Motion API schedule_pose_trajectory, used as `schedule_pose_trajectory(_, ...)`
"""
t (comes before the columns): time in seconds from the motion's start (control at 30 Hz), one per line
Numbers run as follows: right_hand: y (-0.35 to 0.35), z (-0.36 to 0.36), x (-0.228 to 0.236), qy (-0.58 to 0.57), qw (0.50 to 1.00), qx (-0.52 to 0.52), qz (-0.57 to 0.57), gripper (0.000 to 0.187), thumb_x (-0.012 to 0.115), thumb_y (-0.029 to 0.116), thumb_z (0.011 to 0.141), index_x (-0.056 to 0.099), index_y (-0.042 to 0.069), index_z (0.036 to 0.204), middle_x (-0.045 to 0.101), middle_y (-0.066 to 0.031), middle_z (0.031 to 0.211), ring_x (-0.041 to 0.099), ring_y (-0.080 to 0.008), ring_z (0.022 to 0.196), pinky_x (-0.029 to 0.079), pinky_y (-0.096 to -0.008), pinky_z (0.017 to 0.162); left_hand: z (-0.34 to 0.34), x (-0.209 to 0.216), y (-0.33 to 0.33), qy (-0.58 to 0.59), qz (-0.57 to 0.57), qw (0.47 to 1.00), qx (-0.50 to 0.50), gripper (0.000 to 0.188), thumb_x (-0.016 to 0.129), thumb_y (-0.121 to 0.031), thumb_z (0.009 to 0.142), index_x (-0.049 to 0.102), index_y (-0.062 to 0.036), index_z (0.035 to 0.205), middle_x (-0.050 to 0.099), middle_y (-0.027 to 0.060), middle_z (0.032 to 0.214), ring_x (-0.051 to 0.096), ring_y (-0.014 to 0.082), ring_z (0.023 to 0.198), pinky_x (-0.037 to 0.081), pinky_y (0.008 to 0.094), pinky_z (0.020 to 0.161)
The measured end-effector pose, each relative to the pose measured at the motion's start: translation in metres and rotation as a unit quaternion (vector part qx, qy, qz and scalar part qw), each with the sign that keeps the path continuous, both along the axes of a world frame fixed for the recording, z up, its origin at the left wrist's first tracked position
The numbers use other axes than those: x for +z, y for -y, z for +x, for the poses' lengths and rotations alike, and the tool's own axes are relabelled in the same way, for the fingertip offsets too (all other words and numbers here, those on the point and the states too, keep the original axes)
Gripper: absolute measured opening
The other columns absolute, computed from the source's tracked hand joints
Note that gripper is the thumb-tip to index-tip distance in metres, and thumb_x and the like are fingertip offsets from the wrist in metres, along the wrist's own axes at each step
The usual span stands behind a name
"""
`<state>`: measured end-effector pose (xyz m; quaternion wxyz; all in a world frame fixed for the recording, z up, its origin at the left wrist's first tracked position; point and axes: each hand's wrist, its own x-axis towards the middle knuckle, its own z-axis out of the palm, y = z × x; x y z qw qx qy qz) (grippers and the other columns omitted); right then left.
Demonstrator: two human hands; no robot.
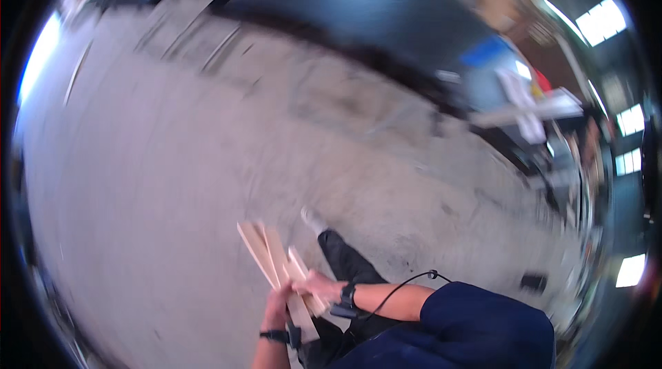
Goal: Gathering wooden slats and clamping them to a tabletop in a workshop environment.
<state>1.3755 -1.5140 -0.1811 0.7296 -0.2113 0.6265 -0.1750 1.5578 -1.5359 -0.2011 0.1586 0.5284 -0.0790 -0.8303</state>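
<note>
Several pale wooden strips (259, 248) are gathered in front of my body, low in the head view. My left hand (277, 300) is closed round them, and their far ends fan out a little beyond it. Close beside it, my right hand (318, 286) is closed on shorter pale wooden pieces (296, 264) of the same bundle. Motion blur hides the separate fingers and exactly which pieces each hand grips. Both wrists wear dark bands.
Grey concrete floor (152, 162) spreads ahead and to the left. A large dark-topped table (352, 3) stands across the far side. White pieces (527, 110) and a blue item (483, 52) lie at its right end. My shoe (314, 219) shows just past the wood.
</note>
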Motion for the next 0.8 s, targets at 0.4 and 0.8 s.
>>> schedule_pose_trajectory(0.4, -0.353, -0.097, 0.127, 0.016, 0.883, -0.467, -0.05, 0.047, 0.076, 0.045, 0.085, 0.076, 0.001, 0.104, 0.073, -0.0105, 0.103, 0.067, -0.0136, 0.088, 0.052, -0.0297, 0.073, -0.195, 0.141, -0.177, -0.114, -0.081, 0.826, -0.546, 0.037, 0.058, -0.029, 0.103, 0.061, 0.0033, 0.122, 0.069, 0.0134, 0.113, 0.069, 0.0247, 0.099, 0.058, 0.0377, 0.086)
schedule_pose_trajectory(0.8, -0.735, -0.209, 0.154, 0.047, 0.546, -0.826, -0.131, 0.047, 0.079, 0.037, 0.084, 0.073, 0.0, 0.112, 0.07, -0.0093, 0.104, 0.066, -0.019, 0.084, 0.052, -0.0329, 0.07, -0.458, 0.278, -0.599, -0.104, -0.132, 0.601, -0.782, 0.039, 0.067, -0.029, 0.096, 0.064, 0.0059, 0.113, 0.069, 0.0121, 0.093, 0.07, 0.0243, 0.073, 0.059, 0.0377, 0.063)
